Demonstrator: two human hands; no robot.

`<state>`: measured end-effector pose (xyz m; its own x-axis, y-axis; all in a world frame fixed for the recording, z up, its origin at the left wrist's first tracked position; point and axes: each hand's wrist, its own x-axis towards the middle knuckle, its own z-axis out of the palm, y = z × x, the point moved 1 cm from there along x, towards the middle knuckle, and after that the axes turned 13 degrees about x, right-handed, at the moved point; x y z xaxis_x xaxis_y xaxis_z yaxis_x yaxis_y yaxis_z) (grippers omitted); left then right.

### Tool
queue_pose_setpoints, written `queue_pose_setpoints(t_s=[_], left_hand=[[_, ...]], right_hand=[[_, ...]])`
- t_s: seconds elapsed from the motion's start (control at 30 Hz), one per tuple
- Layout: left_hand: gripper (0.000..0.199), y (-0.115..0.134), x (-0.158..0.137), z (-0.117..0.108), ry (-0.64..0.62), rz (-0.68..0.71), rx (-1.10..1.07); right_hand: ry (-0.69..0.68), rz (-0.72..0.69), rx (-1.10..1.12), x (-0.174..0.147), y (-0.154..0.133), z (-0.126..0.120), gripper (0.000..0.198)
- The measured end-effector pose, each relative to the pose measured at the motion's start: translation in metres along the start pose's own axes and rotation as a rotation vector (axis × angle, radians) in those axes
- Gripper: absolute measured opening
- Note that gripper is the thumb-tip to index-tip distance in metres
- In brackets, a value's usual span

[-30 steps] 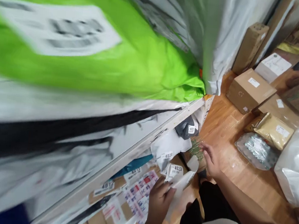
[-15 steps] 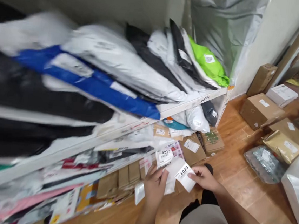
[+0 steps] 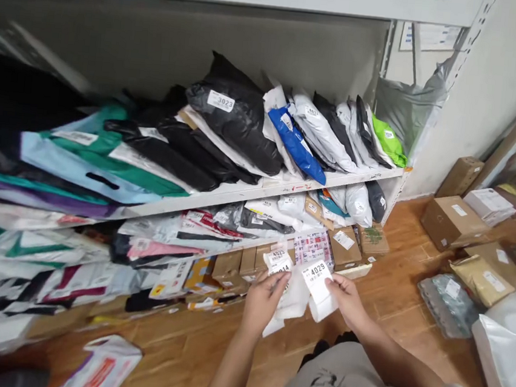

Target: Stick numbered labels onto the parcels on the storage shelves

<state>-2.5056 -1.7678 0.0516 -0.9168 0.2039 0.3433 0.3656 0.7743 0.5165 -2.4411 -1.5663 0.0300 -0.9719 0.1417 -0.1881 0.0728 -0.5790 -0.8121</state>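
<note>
Low in the frame's centre, the left hand [image 3: 262, 298] and right hand [image 3: 347, 298] pinch small white parcels [image 3: 317, 284] by their edges. Such a light grasp could let one slip to the floor [image 3: 206, 353].

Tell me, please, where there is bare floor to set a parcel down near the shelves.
Bare wood floor lies between the shelf end and the cardboard boxes, and a strip lies before the low shelf. The shelves are packed; the right corner is crowded.

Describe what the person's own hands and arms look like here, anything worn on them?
Both forearms are bare, no gloves, watch or rings visible on the left hand or right hand. A pale sleeve edge shows at the right upper arm.
</note>
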Motion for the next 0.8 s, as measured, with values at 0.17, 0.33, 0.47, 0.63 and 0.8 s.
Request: queue_pose_setpoints(t_s=[0.17, 0.33, 0.47, 0.63, 0.8], left_hand=[[0.052, 0.001, -0.073, 0.009, 0.009, -0.063, -0.133], [0.045, 0.034, -0.132, 0.030, -0.059, -0.124, -0.239], [0.052, 0.090, -0.149, 0.056, -0.102, -0.251, -0.337], [0.052, 0.156, -0.156, 0.096, -0.140, -0.291, -0.456], [0.043, 0.191, -0.171, 0.117, -0.164, -0.294, -0.447]], right_hand=[[-0.216, 0.123, -0.123, -0.043, 0.028, 0.003, 0.055], [-0.361, 0.192, -0.203, -0.076, 0.038, -0.031, 0.054], [-0.222, 0.131, -0.301, -0.089, 0.012, -0.087, 0.048], [-0.063, 0.106, -0.273, -0.107, -0.016, -0.155, 0.051], [-0.035, 0.130, -0.251, -0.123, -0.030, -0.188, 0.051]])
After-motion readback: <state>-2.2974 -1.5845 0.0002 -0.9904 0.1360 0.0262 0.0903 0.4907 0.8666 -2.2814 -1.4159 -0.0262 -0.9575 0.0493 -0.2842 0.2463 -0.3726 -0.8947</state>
